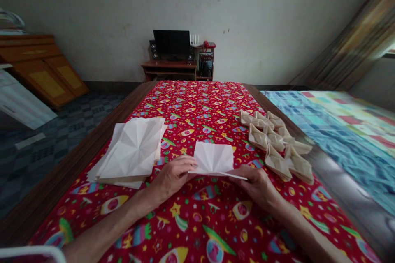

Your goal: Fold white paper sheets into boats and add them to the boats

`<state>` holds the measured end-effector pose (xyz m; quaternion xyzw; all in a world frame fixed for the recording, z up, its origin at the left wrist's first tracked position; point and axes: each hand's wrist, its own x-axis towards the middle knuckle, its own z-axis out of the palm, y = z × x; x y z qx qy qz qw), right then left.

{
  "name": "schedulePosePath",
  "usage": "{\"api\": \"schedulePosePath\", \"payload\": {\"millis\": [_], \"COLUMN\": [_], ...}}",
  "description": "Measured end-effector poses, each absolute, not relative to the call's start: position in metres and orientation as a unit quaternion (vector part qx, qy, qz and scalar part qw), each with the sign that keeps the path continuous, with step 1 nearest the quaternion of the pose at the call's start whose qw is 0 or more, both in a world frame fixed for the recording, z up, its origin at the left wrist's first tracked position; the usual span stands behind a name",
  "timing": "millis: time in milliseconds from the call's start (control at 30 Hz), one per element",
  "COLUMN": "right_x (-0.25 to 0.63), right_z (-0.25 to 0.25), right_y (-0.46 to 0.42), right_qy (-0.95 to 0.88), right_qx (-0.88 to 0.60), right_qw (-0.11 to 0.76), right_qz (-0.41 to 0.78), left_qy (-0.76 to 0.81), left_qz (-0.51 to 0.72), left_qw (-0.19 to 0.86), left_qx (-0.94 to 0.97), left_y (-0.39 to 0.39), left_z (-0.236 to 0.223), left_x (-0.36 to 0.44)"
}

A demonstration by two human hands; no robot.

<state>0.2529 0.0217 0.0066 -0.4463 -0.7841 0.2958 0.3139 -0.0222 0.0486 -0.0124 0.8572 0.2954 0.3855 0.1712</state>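
A sheet of white paper with creases fanning out from its near edge is held between my hands, just above the table. My left hand pinches its left side, fingers bent over the edge. On the other side, my right hand grips the near right corner, where a narrow folded strip shows; the thumb and fingertips are partly hidden. A stack of creased white sheets lies to the left of my left hand. Several folded paper pieces, beige and pointed, rest in rows to the right.
A red patterned cloth covers the table, with dark wooden edges showing at both sides. A bed with a blue sheet adjoins on the right. Beyond the far end, a small desk bears a monitor. A wooden cabinet stands left.
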Motion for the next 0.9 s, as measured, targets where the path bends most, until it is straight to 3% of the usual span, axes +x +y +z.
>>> {"api": "schedulePosePath", "payload": {"millis": [333, 667, 900], "right_x": [0.255, 0.246, 0.241], "right_z": [-0.011, -0.012, 0.001], "right_y": [0.034, 0.044, 0.05], "right_qy": [-0.653, -0.728, -0.732], "right_qx": [-0.574, -0.628, -0.65], "right_qw": [0.334, 0.231, 0.149], "right_qz": [0.363, 0.148, 0.139], "left_qy": [0.527, 0.63, 0.62], "left_qz": [0.293, 0.079, 0.018], "left_qw": [0.175, 0.057, -0.005], "left_qx": [0.779, 0.771, 0.784], "left_y": [0.041, 0.046, 0.047], "left_z": [-0.005, 0.015, 0.015], "left_x": [-0.005, 0.011, 0.013]}}
